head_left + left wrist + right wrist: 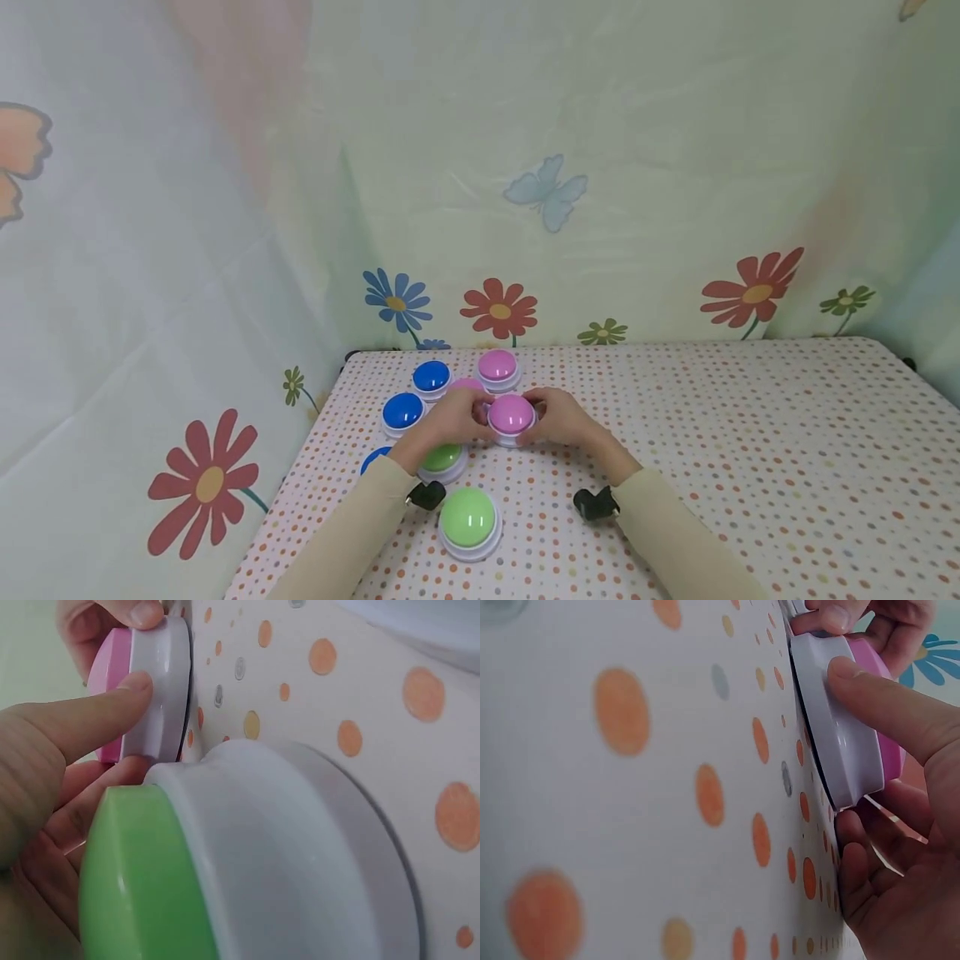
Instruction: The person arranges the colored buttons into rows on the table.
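Both hands grip one pink-domed button with a white base, from opposite sides. My left hand is on its left side, the thumb pressed on the white rim in the left wrist view. My right hand holds the right side, thumb on the rim and fingers curled behind. The base is at the tabletop; whether it touches fully I cannot tell. A second pink button is partly hidden behind my left hand, and a third stands behind it. Below my left wrist sits a green button, partly covered.
Blue buttons and a partly hidden one line the left side of the dotted tabletop. Another green button sits between the forearms. Patterned cloth hangs behind and at the left.
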`<move>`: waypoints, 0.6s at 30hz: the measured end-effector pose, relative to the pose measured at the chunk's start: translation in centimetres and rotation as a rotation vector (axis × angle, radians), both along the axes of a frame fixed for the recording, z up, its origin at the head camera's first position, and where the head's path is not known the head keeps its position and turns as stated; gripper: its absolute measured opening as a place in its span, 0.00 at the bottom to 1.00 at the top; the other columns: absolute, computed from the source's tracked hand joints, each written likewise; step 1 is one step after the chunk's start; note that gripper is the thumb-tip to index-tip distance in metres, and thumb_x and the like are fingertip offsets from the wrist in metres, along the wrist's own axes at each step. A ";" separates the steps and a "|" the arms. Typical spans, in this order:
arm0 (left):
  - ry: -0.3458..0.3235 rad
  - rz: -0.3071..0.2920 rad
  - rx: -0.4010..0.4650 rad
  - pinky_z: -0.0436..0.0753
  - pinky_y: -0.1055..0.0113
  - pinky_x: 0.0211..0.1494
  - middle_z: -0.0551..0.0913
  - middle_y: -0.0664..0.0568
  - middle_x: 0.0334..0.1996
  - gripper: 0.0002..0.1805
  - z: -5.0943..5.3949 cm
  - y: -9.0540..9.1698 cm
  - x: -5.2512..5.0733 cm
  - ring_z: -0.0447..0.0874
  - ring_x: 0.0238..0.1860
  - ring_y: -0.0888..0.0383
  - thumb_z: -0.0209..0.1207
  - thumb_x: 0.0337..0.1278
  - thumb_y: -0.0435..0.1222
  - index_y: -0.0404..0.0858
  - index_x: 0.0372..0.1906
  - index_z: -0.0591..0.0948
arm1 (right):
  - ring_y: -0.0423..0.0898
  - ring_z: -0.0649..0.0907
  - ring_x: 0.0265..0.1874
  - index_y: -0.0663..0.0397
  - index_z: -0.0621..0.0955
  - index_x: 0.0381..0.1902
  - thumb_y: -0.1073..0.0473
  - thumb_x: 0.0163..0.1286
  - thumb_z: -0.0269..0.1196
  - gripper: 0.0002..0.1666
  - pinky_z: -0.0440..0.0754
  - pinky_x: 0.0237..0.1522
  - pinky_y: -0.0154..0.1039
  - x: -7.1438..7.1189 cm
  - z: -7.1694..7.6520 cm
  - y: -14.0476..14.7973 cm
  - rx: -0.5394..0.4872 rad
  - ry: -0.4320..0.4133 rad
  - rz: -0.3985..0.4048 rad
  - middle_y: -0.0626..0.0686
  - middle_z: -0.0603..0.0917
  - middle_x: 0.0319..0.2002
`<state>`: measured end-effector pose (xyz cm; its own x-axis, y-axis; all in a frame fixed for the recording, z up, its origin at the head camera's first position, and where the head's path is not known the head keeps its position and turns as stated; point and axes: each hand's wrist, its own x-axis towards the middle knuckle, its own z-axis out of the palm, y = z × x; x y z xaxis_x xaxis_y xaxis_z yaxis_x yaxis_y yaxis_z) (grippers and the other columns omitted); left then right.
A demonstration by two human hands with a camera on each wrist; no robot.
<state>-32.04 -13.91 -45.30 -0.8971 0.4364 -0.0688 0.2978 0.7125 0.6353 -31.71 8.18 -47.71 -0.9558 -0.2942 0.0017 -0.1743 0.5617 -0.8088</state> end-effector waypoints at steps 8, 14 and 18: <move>0.027 -0.023 -0.065 0.80 0.68 0.40 0.81 0.58 0.36 0.32 0.4 0.4 0.1 0.77 0.38 0.60 0.74 0.45 0.45 0.43 0.59 0.79 | 0.45 0.78 0.41 0.56 0.79 0.57 0.54 0.39 0.82 0.45 0.78 0.47 0.43 -0.3 -0.1 0.6 0.008 0.004 0.018 0.49 0.81 0.47; 0.026 -0.048 -0.031 0.81 0.68 0.46 0.81 0.56 0.48 0.32 0.9 0.9 0.1 0.79 0.44 0.58 0.75 0.44 0.45 0.42 0.58 0.79 | 0.44 0.78 0.38 0.56 0.79 0.56 0.55 0.40 0.82 0.43 0.78 0.42 0.40 -0.1 0.2 1.4 -0.024 0.013 0.043 0.50 0.81 0.47; 0.007 -0.043 0.021 0.81 0.69 0.44 0.81 0.55 0.49 0.32 0.9 1.2 0.1 0.80 0.42 0.60 0.74 0.47 0.42 0.43 0.60 0.77 | 0.44 0.79 0.37 0.55 0.79 0.57 0.54 0.42 0.81 0.42 0.78 0.41 0.39 0.2 0.6 1.9 -0.048 0.008 0.046 0.51 0.80 0.49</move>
<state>-31.96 -12.67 -44.38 -0.8779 0.4758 -0.0530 0.3324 0.6855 0.6478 -31.53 10.09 -47.11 -0.9410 -0.3375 0.0240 -0.2055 0.5136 -0.8331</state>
